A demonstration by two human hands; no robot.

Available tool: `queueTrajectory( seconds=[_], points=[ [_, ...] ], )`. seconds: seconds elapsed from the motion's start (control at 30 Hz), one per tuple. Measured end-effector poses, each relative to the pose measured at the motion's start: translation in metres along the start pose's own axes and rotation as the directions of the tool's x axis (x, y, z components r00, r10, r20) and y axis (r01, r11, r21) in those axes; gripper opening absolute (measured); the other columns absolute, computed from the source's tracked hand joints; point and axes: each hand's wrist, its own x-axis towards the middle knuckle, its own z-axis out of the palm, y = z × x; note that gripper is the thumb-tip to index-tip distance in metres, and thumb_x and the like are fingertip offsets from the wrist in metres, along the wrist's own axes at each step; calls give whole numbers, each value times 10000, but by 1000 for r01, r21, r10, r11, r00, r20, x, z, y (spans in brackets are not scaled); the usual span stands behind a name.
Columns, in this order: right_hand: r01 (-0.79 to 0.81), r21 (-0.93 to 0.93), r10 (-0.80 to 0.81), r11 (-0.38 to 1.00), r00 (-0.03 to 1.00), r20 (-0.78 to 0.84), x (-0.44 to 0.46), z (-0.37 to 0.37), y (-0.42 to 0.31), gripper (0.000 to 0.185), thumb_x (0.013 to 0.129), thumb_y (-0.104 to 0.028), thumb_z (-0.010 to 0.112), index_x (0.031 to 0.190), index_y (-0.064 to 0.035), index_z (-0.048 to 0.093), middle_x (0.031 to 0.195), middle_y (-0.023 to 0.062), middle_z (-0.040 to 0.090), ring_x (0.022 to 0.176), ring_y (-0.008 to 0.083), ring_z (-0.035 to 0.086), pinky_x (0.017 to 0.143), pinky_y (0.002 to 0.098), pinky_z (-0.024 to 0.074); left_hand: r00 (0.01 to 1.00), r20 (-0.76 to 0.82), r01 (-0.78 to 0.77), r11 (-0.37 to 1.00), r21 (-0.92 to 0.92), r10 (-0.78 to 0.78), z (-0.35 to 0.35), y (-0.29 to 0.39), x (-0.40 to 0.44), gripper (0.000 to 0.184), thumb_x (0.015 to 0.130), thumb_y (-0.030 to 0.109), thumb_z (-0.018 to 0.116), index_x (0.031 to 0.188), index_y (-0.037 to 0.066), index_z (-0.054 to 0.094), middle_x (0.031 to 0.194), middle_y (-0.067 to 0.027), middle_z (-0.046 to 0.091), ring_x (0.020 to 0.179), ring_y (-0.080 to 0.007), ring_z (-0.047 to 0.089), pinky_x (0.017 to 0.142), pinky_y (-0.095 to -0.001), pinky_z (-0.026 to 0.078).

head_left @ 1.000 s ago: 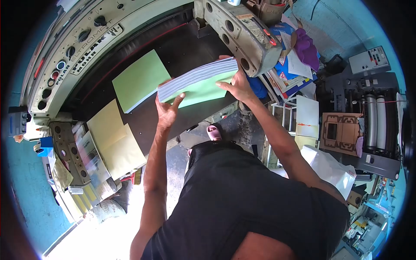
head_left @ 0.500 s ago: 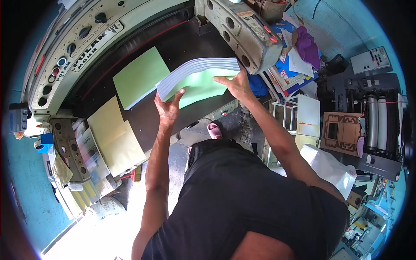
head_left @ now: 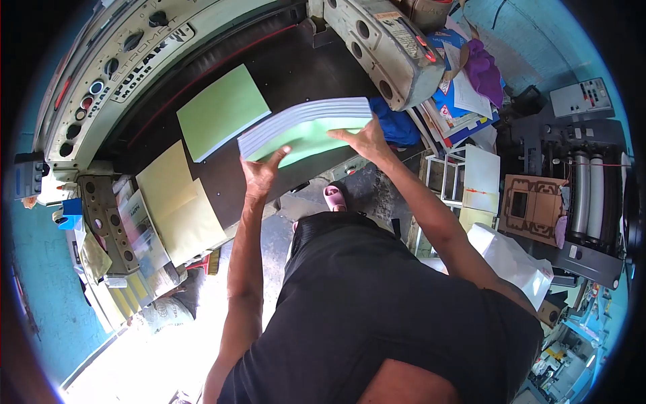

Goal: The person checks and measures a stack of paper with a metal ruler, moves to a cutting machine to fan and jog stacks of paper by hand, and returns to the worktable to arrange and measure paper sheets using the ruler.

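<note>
A thick stack of paper (head_left: 309, 140) is bowed between my two hands, its pale layered edges upward and a light green sheet facing me. My left hand (head_left: 261, 172) grips its left end, thumb on the green face. At the right end my right hand (head_left: 367, 140) is closed on it, thumb also across the green sheet. Fingers behind the stack are hidden. Just beyond, to the left, a second green-topped stack (head_left: 222, 113) lies flat on the dark bed (head_left: 296, 71) of a paper cutter.
The cutter's control panel (head_left: 128, 64) runs along the upper left, and a metal side guard (head_left: 390, 50) stands at upper right. Cream sheets (head_left: 178, 209) lie on the left. Blue cloth (head_left: 397, 124) and piled papers (head_left: 464, 111) are at the right; a pink slipper (head_left: 334, 198) shows below.
Both hands have brought the held stack slightly toward me, widening the gap to the stack lying on the bed. The grip looks the same; the view has shifted a little.
</note>
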Motion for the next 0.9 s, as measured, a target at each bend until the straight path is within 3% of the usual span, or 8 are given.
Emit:
queueTrajectory(
  seconds=[0.13, 0.27, 0.4, 0.47, 0.53, 0.6, 0.73, 0.9],
  points=[
    [-11, -10, 10, 1000, 999, -49, -3, 7, 32, 511, 709, -139, 866, 1144, -2, 636, 1053, 108, 708, 971, 180, 664, 882, 328, 516, 993, -107, -27, 982, 186, 48, 13, -9, -1, 337, 745, 63, 845, 1040, 14, 690, 948, -52, 712, 866, -149, 636, 830, -304, 507],
    [-173, -13, 173, 985, 976, 129, 12, -5, -21, 500, 728, -114, 843, 1165, -1, 629, 1062, 113, 704, 962, 187, 654, 867, 328, 518, 978, -202, -56, 998, -24, 50, 0, 3, 3, 207, 758, 74, 836, 914, 26, 707, 829, -40, 693, 769, -140, 629, 753, -314, 528],
    [-86, 522, -72, 849, 959, 274, 21, -37, -48, 664, 793, -114, 763, 1373, -35, 450, 1267, 117, 584, 1144, 204, 583, 944, 365, 499, 927, -366, -23, 959, -283, -86, 0, 57, -21, 190, 834, 98, 762, 960, -20, 683, 874, -79, 679, 754, -188, 633, 712, -335, 547],
    [-257, 819, 23, 513, 958, 286, -1, -20, -35, 658, 790, -107, 763, 1367, -52, 451, 1295, 94, 561, 1208, 210, 547, 970, 378, 494, 855, -421, 2, 813, -583, -304, 0, 57, -34, 243, 813, 70, 780, 1008, -11, 659, 889, -92, 663, 755, -185, 626, 690, -337, 552],
    [-486, 794, 111, 365, 870, 481, -34, 10, 26, 662, 773, -115, 785, 1353, -93, 468, 1243, 52, 583, 1139, 187, 580, 943, 387, 504, 748, -499, 15, 764, -645, -437, 9, 30, -47, 314, 864, 179, 752, 1092, 2, 629, 980, -81, 647, 851, -205, 624, 717, -350, 553],
    [-611, 568, 547, 552, 779, 306, -55, 57, 30, 442, 776, -76, 758, 1180, -40, 583, 1060, 32, 649, 976, 153, 627, 791, 342, 522, 669, -495, 94, 724, -684, -555, 10, -7, -64, 404, 872, 241, 749, 1168, 12, 596, 1064, -75, 630, 914, -213, 615, 764, -385, 551],
    [-748, 160, 707, 644, 661, 251, -57, 73, 58, 393, 741, -53, 759, 1105, 27, 633, 977, 102, 712, 868, 177, 670, 769, 329, 525, 478, -416, 369, 607, -704, -774, -3, -66, -105, 498, 885, 367, 720, 1232, 47, 565, 1161, -86, 602, 990, -229, 609, 822, -415, 538],
    [-148, -317, 262, 937, 897, 355, -31, 37, 80, 500, 742, -191, 775, 1156, 14, 585, 958, 207, 707, 893, 304, 698, 801, 394, 543, 760, 47, 365, 366, -856, -648, -65, -61, -123, 671, 921, 653, 482, 1251, 77, 577, 1105, -90, 652, 1013, -243, 628, 827, -424, 526]
  ],
)
